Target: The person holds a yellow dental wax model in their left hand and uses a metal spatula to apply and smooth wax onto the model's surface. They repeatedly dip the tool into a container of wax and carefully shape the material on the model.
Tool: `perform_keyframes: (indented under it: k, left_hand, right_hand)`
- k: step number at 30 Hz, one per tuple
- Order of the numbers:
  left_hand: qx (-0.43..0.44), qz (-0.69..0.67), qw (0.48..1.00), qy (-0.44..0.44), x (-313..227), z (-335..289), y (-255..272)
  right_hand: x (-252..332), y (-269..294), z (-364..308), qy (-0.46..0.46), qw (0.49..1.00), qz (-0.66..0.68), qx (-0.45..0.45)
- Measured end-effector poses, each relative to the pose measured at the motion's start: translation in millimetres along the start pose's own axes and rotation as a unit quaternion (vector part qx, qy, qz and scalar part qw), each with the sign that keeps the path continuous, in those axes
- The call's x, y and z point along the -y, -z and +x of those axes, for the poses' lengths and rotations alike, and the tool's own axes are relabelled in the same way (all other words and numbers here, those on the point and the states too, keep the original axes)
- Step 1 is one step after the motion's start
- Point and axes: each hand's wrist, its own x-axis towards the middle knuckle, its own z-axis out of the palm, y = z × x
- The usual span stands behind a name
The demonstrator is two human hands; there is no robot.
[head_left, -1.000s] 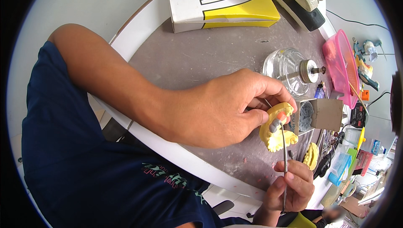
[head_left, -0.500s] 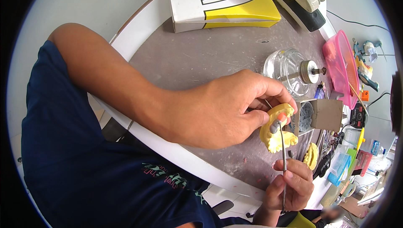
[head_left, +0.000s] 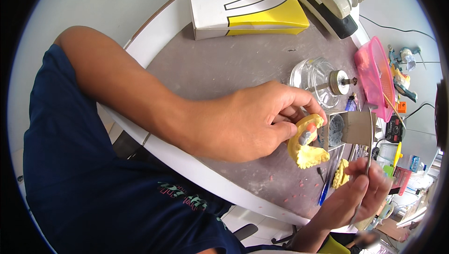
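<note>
**Yellow cast (head_left: 306,157) in the left grip (head_left: 243,125), metal tool (head_left: 372,132) held clear of it**

From my remote seat, I see the yellow cast right of the frame's centre, above the worktop (head_left: 224,62), with my left grip closed on its upper rim, thumb against fingers. My right grip (head_left: 356,193), toward the lower right, pinches the slim metal tool like a pen, its upper end standing apart from the cast and across the flap of the small box (head_left: 358,127).

To work well here, I would hold the cast firm but light, leaving the grey patch (head_left: 305,137) and the orange patch (head_left: 311,127) untouched by the thumb. I would brace the right fingers before bringing the tool to the cast, and steer its length around the glass burner (head_left: 311,77).

The left fingers behind the cast are mostly hidden, as is its underside. The right fingertips blur, and I cannot make out whether the tool's end carries anything. No flame is discernible at the wick. The lower edge crops the right forearm.
</note>
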Motion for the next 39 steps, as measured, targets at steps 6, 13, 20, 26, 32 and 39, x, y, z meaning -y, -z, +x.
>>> perform_keyframes:
  k: [6,13,20,26,32,39]
  left_hand:
    - [0.050,-0.050,0.994,0.084,-6,0,3]
    - [0.016,-0.139,0.982,0.123,-10,-4,-1]
    - [-0.007,-0.099,0.985,0.141,-9,-6,-2]
    - [-0.025,-0.062,0.992,0.104,-2,-6,-4]
    - [-0.022,0.003,0.997,0.078,-4,-10,-4]
    - [-0.025,0.063,0.997,0.027,2,-11,-5]
  right_hand:
    - [-5,-11,25,-0.049,0.992,0.116,0.005]
    - [-5,-23,29,-0.076,0.994,0.068,-0.044]
    - [-12,-15,21,-0.053,0.997,0.035,-0.034]
    - [-12,-1,-13,0.006,0.996,-0.048,-0.074]
    - [-10,4,-18,0.060,0.997,0.012,0.045]
    - [-7,4,-22,0.031,0.999,0.018,0.027]
